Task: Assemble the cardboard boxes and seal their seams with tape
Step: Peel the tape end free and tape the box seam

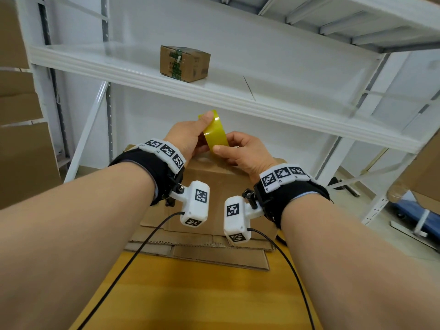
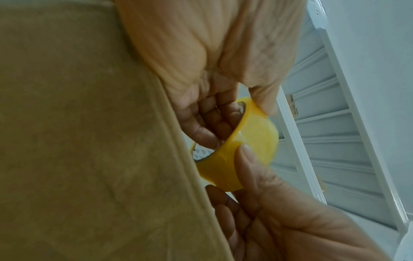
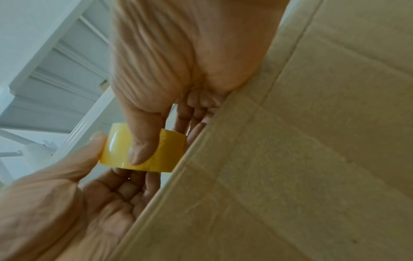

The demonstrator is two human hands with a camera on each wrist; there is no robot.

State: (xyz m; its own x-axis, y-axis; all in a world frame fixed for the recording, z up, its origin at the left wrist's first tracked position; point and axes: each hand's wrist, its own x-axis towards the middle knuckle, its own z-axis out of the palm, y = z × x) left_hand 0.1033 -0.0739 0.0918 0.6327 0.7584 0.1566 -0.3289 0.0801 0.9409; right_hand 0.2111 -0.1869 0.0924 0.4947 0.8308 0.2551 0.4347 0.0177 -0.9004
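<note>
Yellow tape roll [image 1: 215, 133] pinched between both hands above the upright cardboard box [image 1: 221, 186]: left hand [image 1: 188, 139] thumb on the rim, fingers inside the core; right hand [image 1: 242, 152] thumb pressed on the outer face. Flattened cardboard [image 1: 202, 248] beneath, on the wooden table [image 1: 190, 294].

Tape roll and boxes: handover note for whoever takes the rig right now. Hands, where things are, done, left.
Left hand: grips the yellow tape roll, thumb on its upper edge, fingers through the core.
Right hand: pinches the roll's lower edge, thumb on the outer face, apparently hunting for the tape end.
Upright cardboard box: directly below the hands, standing on flattened cardboard on the wooden table.
Small box: on the white shelf, with green tape.
Done: box stood up.
Left: no strip pulled yet; tape its seams, then build the flat ones.
</note>
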